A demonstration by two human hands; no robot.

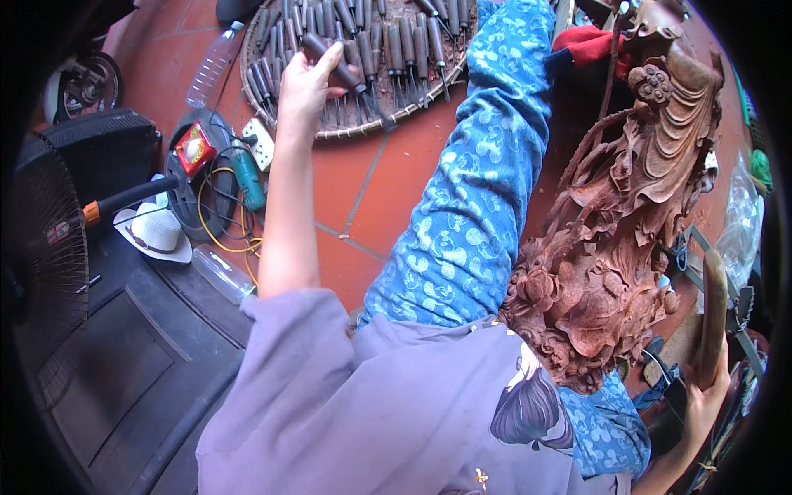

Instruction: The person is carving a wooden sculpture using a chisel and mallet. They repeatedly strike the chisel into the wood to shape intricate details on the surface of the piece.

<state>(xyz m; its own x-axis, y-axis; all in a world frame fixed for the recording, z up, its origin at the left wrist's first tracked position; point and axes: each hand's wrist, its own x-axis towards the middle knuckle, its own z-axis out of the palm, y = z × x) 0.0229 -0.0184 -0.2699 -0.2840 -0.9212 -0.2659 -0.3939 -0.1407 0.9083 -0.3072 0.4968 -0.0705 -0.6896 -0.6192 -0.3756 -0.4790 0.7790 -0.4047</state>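
Up at the round woven tray [342,131], my left hand [302,89] is closed around the dark handle of a carving chisel [345,76]; its blade points down to the right. Beneath it lie many more carving chisels [404,45] with dark round handles, packed in the tray. At the far right, my right hand [707,403] grips the lower end of a curved wooden club [714,322], which stands roughly upright. Between my legs a tall reddish-brown wood carving [610,272] leans, with flowers, leaves and draped folds cut into it. The club is apart from the carving.
On the left are a fan [49,239], a white hat [157,229], clear plastic bottles [216,66], a green power tool [248,177], a white power strip [259,144] and a yellow cord [216,239]. A plastic bag [741,214] lies beyond the carving on the right.
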